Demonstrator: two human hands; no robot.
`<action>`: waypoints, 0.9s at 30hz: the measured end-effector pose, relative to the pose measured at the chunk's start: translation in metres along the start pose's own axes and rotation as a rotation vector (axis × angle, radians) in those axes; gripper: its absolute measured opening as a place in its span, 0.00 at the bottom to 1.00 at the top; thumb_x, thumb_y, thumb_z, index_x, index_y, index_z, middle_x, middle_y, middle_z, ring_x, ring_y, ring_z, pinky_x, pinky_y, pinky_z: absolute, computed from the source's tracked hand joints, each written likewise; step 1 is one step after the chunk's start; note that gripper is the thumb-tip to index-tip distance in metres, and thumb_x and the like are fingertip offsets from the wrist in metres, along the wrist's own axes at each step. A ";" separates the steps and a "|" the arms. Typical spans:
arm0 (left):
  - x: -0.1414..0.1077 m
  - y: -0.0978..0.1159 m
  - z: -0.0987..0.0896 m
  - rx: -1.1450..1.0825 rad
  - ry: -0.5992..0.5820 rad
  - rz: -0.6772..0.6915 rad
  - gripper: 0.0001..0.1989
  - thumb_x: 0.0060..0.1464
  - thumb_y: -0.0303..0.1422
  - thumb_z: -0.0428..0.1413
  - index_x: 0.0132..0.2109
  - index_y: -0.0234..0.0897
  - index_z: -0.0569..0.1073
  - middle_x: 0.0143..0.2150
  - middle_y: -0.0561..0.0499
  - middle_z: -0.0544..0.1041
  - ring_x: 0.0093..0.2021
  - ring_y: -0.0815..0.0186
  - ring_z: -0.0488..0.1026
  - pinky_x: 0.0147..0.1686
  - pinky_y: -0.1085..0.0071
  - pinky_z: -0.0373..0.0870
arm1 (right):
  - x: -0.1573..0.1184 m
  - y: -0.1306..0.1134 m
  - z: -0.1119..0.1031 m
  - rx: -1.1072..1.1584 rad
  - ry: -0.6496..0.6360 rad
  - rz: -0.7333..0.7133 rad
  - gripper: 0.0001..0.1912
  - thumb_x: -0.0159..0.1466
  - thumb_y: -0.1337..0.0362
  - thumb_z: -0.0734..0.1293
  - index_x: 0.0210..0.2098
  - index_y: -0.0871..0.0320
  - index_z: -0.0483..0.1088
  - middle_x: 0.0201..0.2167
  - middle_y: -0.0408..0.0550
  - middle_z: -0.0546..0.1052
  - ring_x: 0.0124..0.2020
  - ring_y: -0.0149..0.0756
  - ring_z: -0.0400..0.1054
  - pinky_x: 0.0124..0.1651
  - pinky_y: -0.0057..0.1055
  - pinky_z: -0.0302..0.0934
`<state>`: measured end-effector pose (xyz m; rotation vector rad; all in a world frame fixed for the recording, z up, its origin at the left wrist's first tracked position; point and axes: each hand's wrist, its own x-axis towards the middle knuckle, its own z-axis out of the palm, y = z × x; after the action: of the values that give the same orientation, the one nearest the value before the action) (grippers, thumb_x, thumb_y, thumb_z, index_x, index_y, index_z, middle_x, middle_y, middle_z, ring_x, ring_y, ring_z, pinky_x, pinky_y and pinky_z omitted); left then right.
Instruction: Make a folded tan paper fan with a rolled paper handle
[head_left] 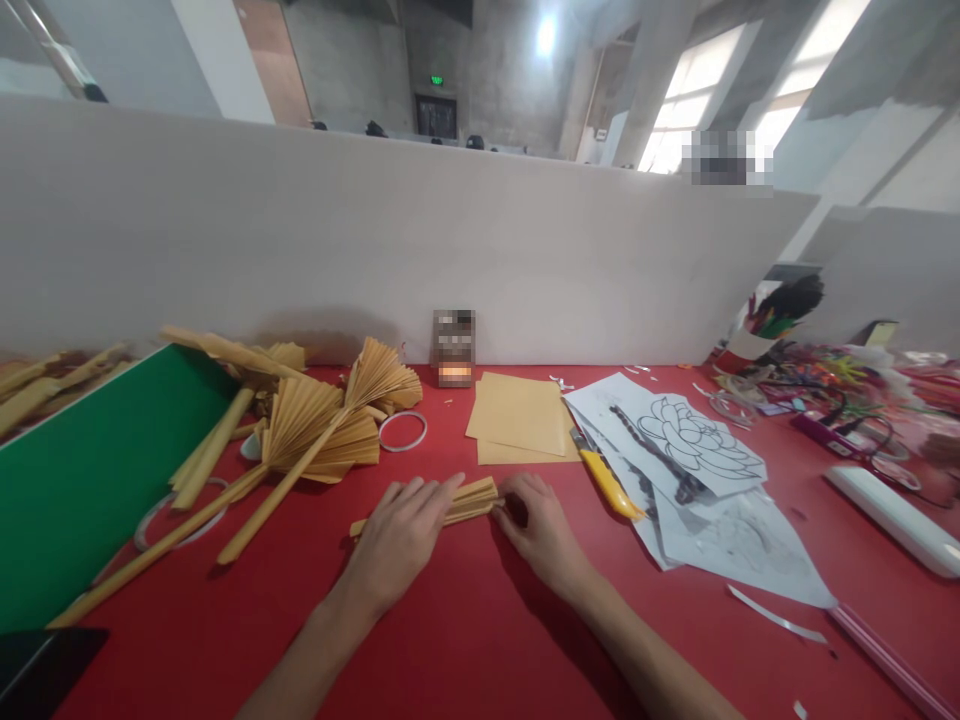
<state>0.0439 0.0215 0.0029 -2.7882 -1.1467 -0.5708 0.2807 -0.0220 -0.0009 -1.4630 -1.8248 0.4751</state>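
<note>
A narrow bundle of pleated tan paper (469,502) lies across the red table in front of me. My left hand (401,540) is over its middle and presses it, the fingers together and partly hiding it. With thumb and fingertips, my right hand (536,530) pinches the right end of the pleated paper. Flat tan paper sheets (517,415) lie just beyond my hands. To the right of them is a yellow utility knife (611,485), its front end by the white sheets. Finished-looking paper fans (315,425) with rolled paper handles lie to the left.
A green board (112,480) leans at the left. Tape rings (403,431) lie near the fans. White sheets with a flower drawing (697,445) are at the right, beside a white bar-shaped case (892,520) and assorted craft supplies. A white partition (375,230) stands behind the table.
</note>
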 end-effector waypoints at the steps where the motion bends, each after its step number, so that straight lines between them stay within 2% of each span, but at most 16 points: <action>1: 0.000 0.001 -0.001 0.010 0.003 0.008 0.22 0.73 0.26 0.45 0.69 0.39 0.66 0.45 0.45 0.80 0.45 0.56 0.73 0.46 0.61 0.62 | 0.000 0.000 0.000 0.007 0.001 -0.008 0.06 0.68 0.72 0.67 0.37 0.55 0.70 0.36 0.45 0.75 0.38 0.40 0.66 0.42 0.34 0.59; 8: 0.000 0.010 -0.014 0.111 0.094 0.067 0.23 0.70 0.23 0.48 0.69 0.36 0.67 0.42 0.46 0.78 0.41 0.58 0.71 0.42 0.61 0.60 | -0.001 -0.002 -0.001 0.036 0.010 -0.053 0.07 0.69 0.72 0.67 0.37 0.54 0.74 0.39 0.47 0.76 0.40 0.40 0.68 0.44 0.34 0.61; 10: 0.000 0.012 -0.013 0.148 0.069 0.080 0.23 0.69 0.22 0.49 0.68 0.35 0.69 0.42 0.46 0.79 0.41 0.57 0.72 0.42 0.60 0.61 | -0.001 -0.002 0.000 0.031 0.018 -0.054 0.07 0.69 0.72 0.68 0.36 0.55 0.74 0.39 0.47 0.76 0.40 0.40 0.68 0.44 0.34 0.61; 15: -0.001 0.015 -0.003 0.172 -0.080 0.081 0.22 0.67 0.22 0.52 0.64 0.37 0.73 0.43 0.46 0.79 0.42 0.55 0.74 0.43 0.59 0.64 | -0.001 -0.001 0.001 0.047 0.028 -0.043 0.06 0.67 0.72 0.69 0.37 0.55 0.76 0.39 0.48 0.77 0.41 0.40 0.69 0.45 0.34 0.64; 20: -0.003 0.012 0.004 0.121 -0.132 0.071 0.22 0.67 0.23 0.52 0.65 0.38 0.72 0.45 0.44 0.77 0.43 0.55 0.74 0.42 0.60 0.68 | 0.000 -0.001 0.000 0.061 0.045 0.007 0.04 0.67 0.70 0.70 0.38 0.55 0.77 0.38 0.48 0.76 0.41 0.41 0.70 0.44 0.35 0.65; 24: -0.006 0.007 0.009 -0.021 -0.129 0.017 0.23 0.69 0.25 0.51 0.67 0.42 0.70 0.45 0.46 0.75 0.43 0.56 0.72 0.43 0.61 0.69 | -0.001 0.000 0.000 0.057 0.052 0.030 0.03 0.67 0.69 0.71 0.38 0.55 0.76 0.38 0.47 0.75 0.40 0.40 0.70 0.44 0.35 0.65; 27: -0.008 0.003 0.011 -0.175 -0.114 -0.046 0.22 0.72 0.29 0.49 0.69 0.48 0.68 0.45 0.47 0.73 0.45 0.57 0.71 0.46 0.61 0.69 | -0.002 0.001 0.000 0.053 0.041 0.034 0.09 0.68 0.68 0.70 0.48 0.54 0.76 0.41 0.48 0.76 0.43 0.42 0.71 0.47 0.37 0.66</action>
<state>0.0441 0.0160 -0.0105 -2.9848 -1.2428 -0.5472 0.2815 -0.0234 -0.0025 -1.4601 -1.7450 0.5033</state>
